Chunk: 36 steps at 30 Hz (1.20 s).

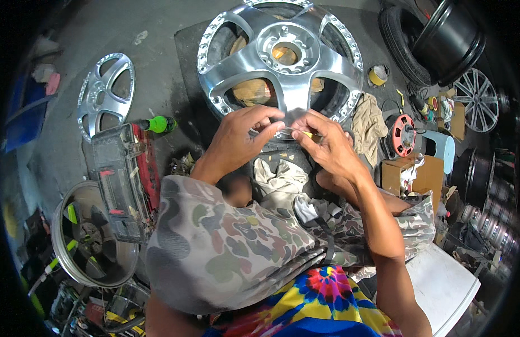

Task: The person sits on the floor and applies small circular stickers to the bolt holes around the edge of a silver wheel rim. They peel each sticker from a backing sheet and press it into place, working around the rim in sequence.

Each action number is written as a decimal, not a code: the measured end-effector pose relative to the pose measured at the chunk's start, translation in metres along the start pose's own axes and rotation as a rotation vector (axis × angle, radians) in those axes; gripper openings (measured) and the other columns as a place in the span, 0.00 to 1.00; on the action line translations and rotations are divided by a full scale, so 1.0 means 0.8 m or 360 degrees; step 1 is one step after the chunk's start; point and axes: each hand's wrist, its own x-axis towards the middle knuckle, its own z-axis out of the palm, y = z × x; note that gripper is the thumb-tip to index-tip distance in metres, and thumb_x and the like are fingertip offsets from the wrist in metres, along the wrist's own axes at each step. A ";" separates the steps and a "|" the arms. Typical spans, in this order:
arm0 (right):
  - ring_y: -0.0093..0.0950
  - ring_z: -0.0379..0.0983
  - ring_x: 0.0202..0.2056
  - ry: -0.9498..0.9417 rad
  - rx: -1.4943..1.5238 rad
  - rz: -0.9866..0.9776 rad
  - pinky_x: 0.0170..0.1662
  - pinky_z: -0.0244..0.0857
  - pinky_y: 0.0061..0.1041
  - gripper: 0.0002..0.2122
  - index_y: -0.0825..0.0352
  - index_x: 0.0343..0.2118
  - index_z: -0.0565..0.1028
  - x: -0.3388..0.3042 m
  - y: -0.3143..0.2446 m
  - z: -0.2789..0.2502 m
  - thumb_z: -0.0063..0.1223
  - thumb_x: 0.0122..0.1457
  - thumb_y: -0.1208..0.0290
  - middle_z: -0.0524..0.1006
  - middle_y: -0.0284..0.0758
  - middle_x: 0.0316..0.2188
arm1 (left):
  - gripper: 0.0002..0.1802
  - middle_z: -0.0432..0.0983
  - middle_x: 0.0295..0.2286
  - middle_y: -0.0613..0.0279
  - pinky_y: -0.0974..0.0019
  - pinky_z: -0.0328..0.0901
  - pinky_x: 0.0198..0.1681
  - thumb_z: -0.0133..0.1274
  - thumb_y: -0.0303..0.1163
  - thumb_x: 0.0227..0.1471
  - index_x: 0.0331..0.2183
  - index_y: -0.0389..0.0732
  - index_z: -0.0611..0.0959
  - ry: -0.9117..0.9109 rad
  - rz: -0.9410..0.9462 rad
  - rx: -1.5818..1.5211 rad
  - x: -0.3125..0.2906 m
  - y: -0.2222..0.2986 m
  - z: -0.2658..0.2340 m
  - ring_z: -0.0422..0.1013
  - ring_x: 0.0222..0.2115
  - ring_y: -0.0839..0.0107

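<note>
Over the near edge of the big wheel (232,74), the left hand (237,137) and right hand (333,146) meet; the right pinches a thin piece (309,135), yellow at one end, between thumb and forefinger; the left's thumb and forefinger sit close together by its other end, though I cannot tell whether they grip it. Two cardboard boxes are at the right: the near box (427,178) holds crumpled white stuff, the far box (457,122) small things too blurred to name; one pot (378,75) has something pale inside; one toolbox (119,188) rests against the grey wheel (90,238), its contents hidden. Two more silver wheels show, the small wheel (102,92) at left, the many-spoked wheel (477,101) at right; two cloths, one tan (368,124), one white (282,180); one red reel (403,136).
</note>
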 end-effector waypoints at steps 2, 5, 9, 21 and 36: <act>0.37 0.78 0.39 0.0048 -0.0034 0.0104 0.45 0.71 0.34 0.09 0.72 0.44 0.79 -0.007 -0.002 -0.004 0.61 0.68 0.72 0.79 0.41 0.36 | 0.27 0.86 0.33 0.61 0.65 0.73 0.44 0.62 0.32 0.65 0.64 0.41 0.82 0.0053 0.0159 0.0185 -0.001 0.025 -0.028 0.79 0.33 0.72; 0.29 0.76 0.39 0.0101 0.0123 0.0213 0.46 0.71 0.30 0.10 0.73 0.45 0.80 -0.008 0.011 0.001 0.62 0.68 0.70 0.78 0.37 0.36 | 0.28 0.88 0.43 0.53 0.62 0.76 0.46 0.66 0.30 0.62 0.62 0.41 0.82 -0.0018 -0.0093 -0.0164 -0.020 0.085 -0.117 0.84 0.37 0.63; 0.16 0.70 0.35 0.0189 0.0080 0.0222 0.41 0.67 0.21 0.06 0.70 0.40 0.78 -0.020 0.033 -0.002 0.60 0.72 0.73 0.74 0.27 0.34 | 0.35 0.88 0.45 0.52 0.60 0.76 0.49 0.56 0.53 0.68 0.61 0.35 0.83 -0.0076 0.0323 -0.0247 -0.075 0.187 -0.112 0.83 0.43 0.65; 0.43 0.76 0.41 0.0378 -0.0173 -0.0171 0.47 0.71 0.35 0.08 0.72 0.47 0.74 0.024 0.022 -0.029 0.55 0.72 0.72 0.75 0.44 0.40 | 0.24 0.84 0.54 0.51 0.55 0.77 0.52 0.58 0.41 0.63 0.56 0.39 0.87 -0.0566 0.0848 0.0509 -0.127 0.325 -0.071 0.82 0.48 0.59; 0.51 0.78 0.50 0.0073 -0.0623 -0.0613 0.55 0.71 0.46 0.13 0.65 0.46 0.80 0.178 0.078 -0.045 0.61 0.69 0.60 0.80 0.44 0.44 | 0.15 0.83 0.36 0.50 0.51 0.74 0.47 0.63 0.40 0.62 0.39 0.36 0.86 -0.1359 0.0057 0.1127 -0.099 0.132 0.007 0.80 0.42 0.52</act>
